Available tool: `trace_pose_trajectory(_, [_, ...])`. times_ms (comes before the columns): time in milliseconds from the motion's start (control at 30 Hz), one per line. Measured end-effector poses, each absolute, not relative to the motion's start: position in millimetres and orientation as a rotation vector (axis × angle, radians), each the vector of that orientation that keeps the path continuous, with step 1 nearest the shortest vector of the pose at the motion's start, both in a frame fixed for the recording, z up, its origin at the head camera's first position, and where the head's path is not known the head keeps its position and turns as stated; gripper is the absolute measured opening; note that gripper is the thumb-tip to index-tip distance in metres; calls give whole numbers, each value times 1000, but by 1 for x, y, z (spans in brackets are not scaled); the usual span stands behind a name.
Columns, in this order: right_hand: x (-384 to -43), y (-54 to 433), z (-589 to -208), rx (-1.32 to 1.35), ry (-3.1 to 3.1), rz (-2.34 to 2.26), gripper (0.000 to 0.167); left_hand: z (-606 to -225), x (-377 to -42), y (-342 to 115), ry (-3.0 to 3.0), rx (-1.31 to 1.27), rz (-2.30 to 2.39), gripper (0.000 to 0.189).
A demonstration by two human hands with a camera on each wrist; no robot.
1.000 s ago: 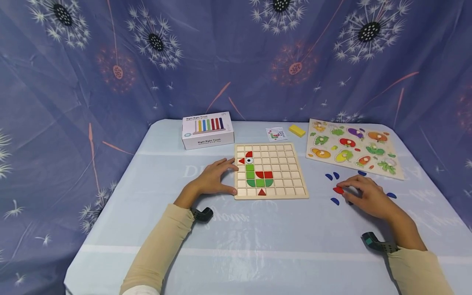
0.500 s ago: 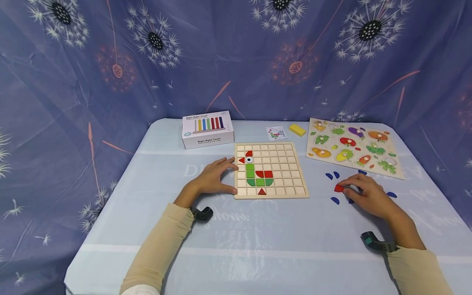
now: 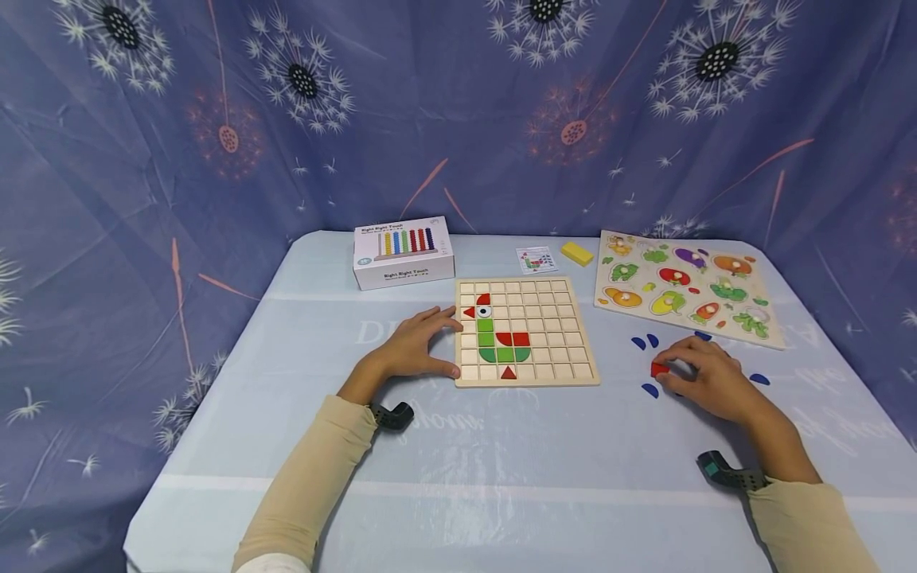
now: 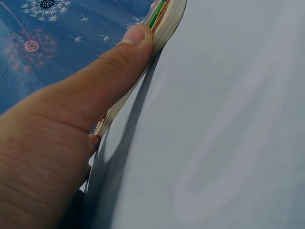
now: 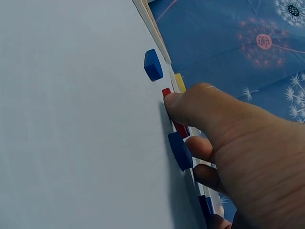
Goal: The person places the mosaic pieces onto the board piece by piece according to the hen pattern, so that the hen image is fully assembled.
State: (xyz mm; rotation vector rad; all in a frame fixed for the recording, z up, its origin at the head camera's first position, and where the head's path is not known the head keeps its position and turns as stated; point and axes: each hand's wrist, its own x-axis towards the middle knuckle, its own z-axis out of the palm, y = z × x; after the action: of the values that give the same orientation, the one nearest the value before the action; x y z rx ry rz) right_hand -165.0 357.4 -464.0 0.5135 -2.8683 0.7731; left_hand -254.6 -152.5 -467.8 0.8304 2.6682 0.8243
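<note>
A wooden grid board [image 3: 552, 342] lies mid-table, with red and green pieces and a white eye piece set in its squares as a bird figure. My left hand [image 3: 411, 344] rests at the board's left side, fingers and thumb spread; in the left wrist view the thumb [image 4: 114, 67] touches the board's edge. At the right, my right hand [image 3: 709, 378] pinches a small red block [image 3: 657, 369] between thumb and fingers. The right wrist view shows this red block [image 5: 166, 92] partly hidden by the thumb. Several blue half-round blocks [image 3: 649, 390] lie around that hand.
Behind the board stand a white box [image 3: 404, 274], a small picture card [image 3: 536, 260] and a yellow block [image 3: 576, 254]. A vegetable puzzle board [image 3: 645, 306] lies at the back right, just beyond the blue blocks. A dandelion-print curtain [image 3: 458, 119] hangs behind the table.
The red block has turned a little in the fingers of my right hand, which shifts very slightly left. My left hand and the board stay still.
</note>
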Motion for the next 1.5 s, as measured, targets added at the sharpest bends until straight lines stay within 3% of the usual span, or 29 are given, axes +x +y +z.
trace_pose_trajectory(1000, [-176, 352, -466, 719, -2681, 820, 32, -465, -254, -155, 2671, 830, 824, 84])
trace_pose_trajectory(1500, [-209, 316, -458, 948, -2624, 869, 29, -466, -252, -152, 2663, 822, 840, 84])
